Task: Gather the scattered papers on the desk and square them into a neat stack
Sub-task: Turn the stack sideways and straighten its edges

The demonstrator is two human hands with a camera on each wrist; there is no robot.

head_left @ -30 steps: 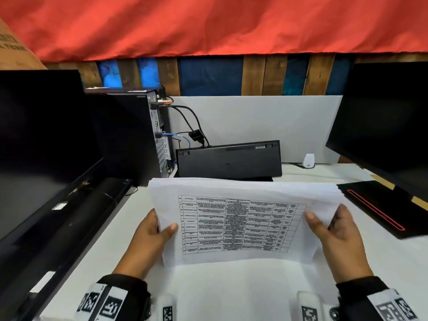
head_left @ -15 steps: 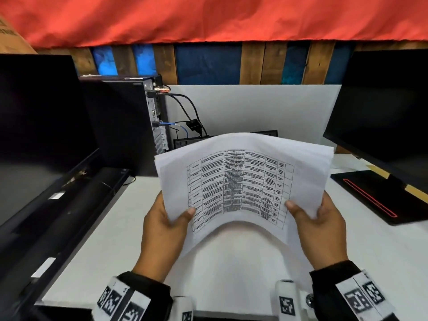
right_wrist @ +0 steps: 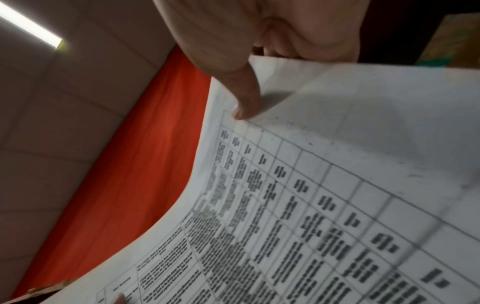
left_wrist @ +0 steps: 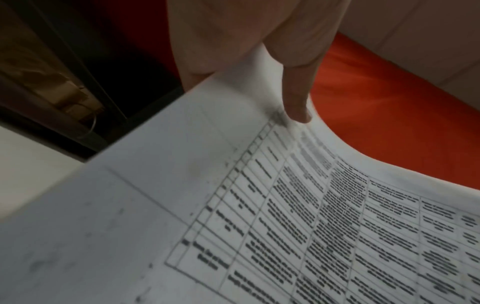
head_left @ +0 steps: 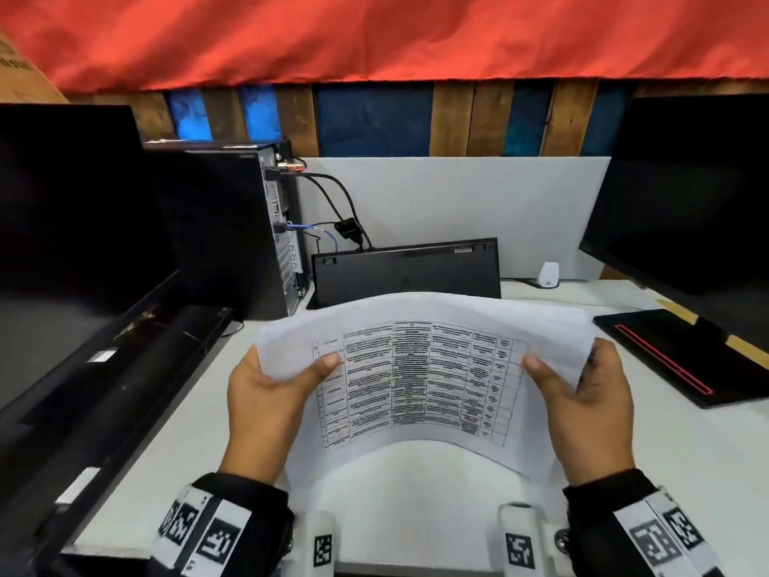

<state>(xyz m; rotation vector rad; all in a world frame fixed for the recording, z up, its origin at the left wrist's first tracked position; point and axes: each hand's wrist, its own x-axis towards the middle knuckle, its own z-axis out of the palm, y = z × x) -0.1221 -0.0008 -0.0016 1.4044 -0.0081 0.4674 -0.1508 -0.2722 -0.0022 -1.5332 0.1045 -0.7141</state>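
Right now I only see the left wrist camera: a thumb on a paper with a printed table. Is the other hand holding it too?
Observer: Yes. The right hand grips the right edge of the papers, thumb on top; the left hand grips the left edge.
Operator: Is it just one sheet?
Observer: No, several. Their offset edges show by the right hand.
Operator: What's behind them?
Observer: A black keyboard stands on its edge at the back of the white desk.
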